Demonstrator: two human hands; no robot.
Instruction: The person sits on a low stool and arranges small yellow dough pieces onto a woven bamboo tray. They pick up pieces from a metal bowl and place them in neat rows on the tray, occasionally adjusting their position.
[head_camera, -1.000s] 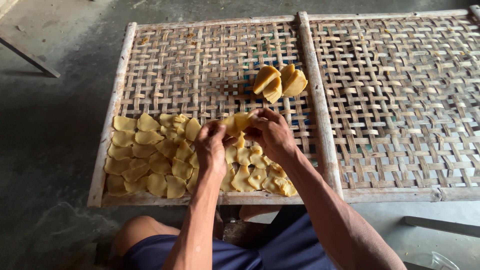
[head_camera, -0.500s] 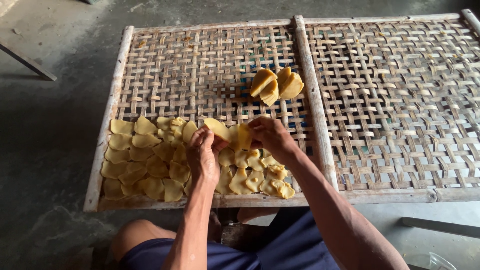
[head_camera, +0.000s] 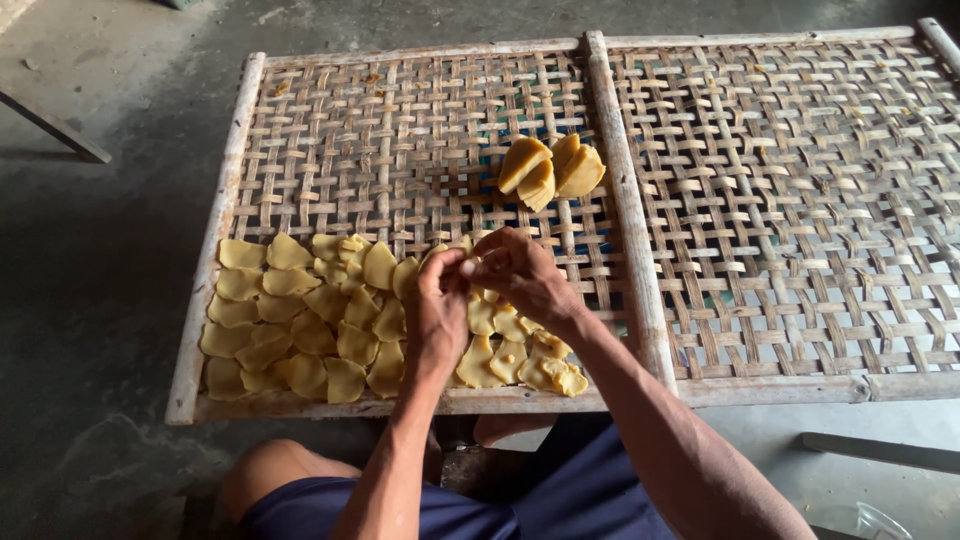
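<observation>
floor: grey concrete (head_camera: 90, 300) lies left of me, with a dark bar (head_camera: 50, 125) slanting across its upper corner.
left rack: a woven bamboo rack (head_camera: 330, 130) in a pale wooden frame sits in front of my knees; its far half is bare weave.
slices: flat yellow slices (head_camera: 290, 320) cover the near left part of this rack, laid edge to edge and partly overlapping, in rows that run to just under my hands.
left hand: my left hand (head_camera: 437, 310) is over the slices, fingers bent, its tips pinching a thin yellow piece (head_camera: 468, 262) at the top edge of the laid rows.
piece: it sits between the fingertips of both hands, mostly hidden by them; I cannot tell whether it touches the rack.
right hand: my right hand (head_camera: 520, 275) meets the left fingertip to fingertip, curled in and gripping the same piece from the other side.
stack: a small stack (head_camera: 550, 170) of thicker yellow slabs lies on the rack beyond my right hand, near the middle rail.
rail: a pale wooden rail (head_camera: 625, 210) parts the two racks.
right rack: the second woven rack (head_camera: 800, 190) lies alongside.
</observation>
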